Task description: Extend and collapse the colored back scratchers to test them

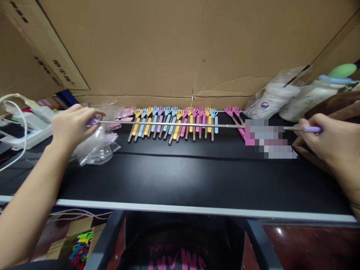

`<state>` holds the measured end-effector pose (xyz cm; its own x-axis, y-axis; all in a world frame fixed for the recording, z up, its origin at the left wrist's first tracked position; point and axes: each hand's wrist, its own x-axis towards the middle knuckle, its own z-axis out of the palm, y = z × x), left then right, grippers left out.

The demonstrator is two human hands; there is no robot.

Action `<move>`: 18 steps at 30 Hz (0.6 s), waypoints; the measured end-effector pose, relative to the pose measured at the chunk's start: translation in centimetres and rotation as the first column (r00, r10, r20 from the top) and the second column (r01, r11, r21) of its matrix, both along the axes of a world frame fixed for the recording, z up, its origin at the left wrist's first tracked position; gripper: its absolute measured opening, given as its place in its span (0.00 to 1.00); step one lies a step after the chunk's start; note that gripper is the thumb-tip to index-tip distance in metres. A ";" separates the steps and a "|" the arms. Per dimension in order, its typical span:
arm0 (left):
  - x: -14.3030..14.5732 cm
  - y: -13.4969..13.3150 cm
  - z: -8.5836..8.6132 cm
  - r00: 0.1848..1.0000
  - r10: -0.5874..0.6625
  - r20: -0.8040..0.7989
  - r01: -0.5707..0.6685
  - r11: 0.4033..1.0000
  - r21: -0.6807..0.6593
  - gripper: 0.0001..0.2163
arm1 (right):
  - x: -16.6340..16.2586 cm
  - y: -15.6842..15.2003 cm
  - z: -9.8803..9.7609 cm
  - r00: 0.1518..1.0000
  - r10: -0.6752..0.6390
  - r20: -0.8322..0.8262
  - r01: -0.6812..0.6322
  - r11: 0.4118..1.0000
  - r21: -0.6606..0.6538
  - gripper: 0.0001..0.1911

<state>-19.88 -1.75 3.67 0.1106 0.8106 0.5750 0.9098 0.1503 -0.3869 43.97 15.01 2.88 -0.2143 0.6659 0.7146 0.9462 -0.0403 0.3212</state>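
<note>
A telescopic back scratcher (168,123) with purple ends stretches level across the view, its thin metal rod drawn out long. My left hand (70,125) pinches the purple end at the left; the fingers cover its tip. My right hand (330,140) is closed around the purple handle at the other end. Behind and below the rod, several short back scratchers (160,118) in yellow, blue, purple and pink lie side by side on the black table (180,180), claws toward the back. Two pink back scratchers (236,116) lie apart to their right.
Clear plastic bags (97,146) lie near my left forearm, beside a white power strip (30,135) with cables. At the back right stand a bagged cup (275,99) and a pale bottle (317,93). Cardboard (168,48) walls the back. A box (63,242) of colourful items sits below.
</note>
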 end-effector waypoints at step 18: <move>-0.2 0.3 -0.2 0.992 0.116 0.045 -0.107 0.981 -0.162 0.15 | -0.2 0.3 -0.3 0.996 -0.089 -0.003 0.088 0.992 -0.089 0.24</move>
<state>-20.09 -1.44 3.49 -0.0133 0.8978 0.4402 0.9112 0.1922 -0.3645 43.79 15.29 2.57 -0.1470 0.7430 0.6530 0.9424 -0.0953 0.3206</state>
